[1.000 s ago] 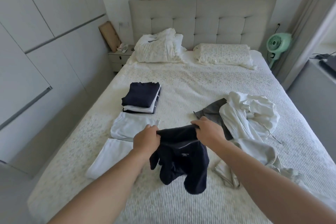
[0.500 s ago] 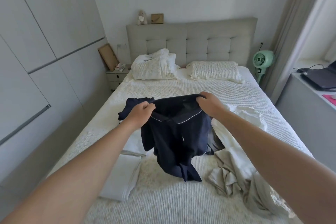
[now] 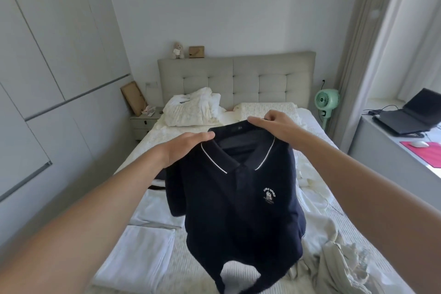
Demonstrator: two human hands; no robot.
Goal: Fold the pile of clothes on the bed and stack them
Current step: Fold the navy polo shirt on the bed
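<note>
A navy polo shirt with white collar trim and a small chest logo hangs in front of me above the bed. My left hand grips its left shoulder and my right hand grips the collar's back at the right. Folded white clothes lie on the bed at the left, with a second folded white piece behind them. A sliver of the dark folded stack shows under my left wrist. Unfolded white and beige clothes are heaped at the right, partly hidden by the shirt.
Pillows and a padded headboard are at the far end. A nightstand stands at the left by white wardrobes. A green fan and a desk with a laptop are at the right.
Both hands lifted the navy shirt from the bed to chest height and it has opened out, front facing me. My view tilted upward.
</note>
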